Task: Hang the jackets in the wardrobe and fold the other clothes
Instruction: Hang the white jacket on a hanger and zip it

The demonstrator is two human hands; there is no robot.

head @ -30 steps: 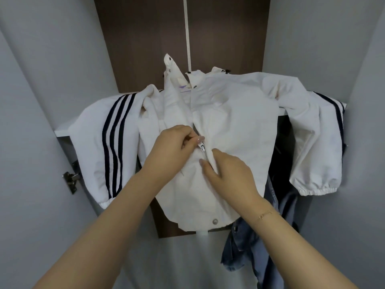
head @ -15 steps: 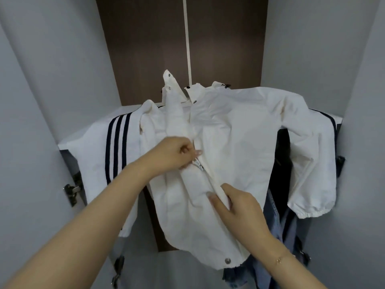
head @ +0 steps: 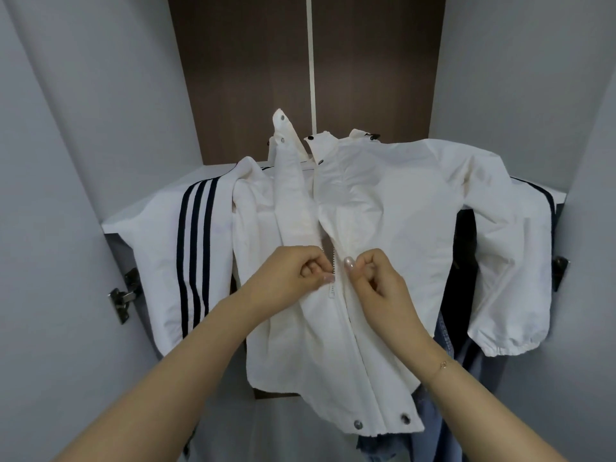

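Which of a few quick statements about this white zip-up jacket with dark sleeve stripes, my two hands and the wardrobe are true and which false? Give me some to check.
1. Both hands pinch the front of the white zip-up jacket with dark sleeve stripes at its zipper. True: the left hand and right hand hold either side.
2. The jacket is zipped to the collar. False: above the hands it lies open.
3. A blue denim garment hangs behind the jacket, lower right. True.
4. The silver door hinge is on the wardrobe's right side only. False: this one is on the left.
5. The right wrist wears a thin bracelet. True.
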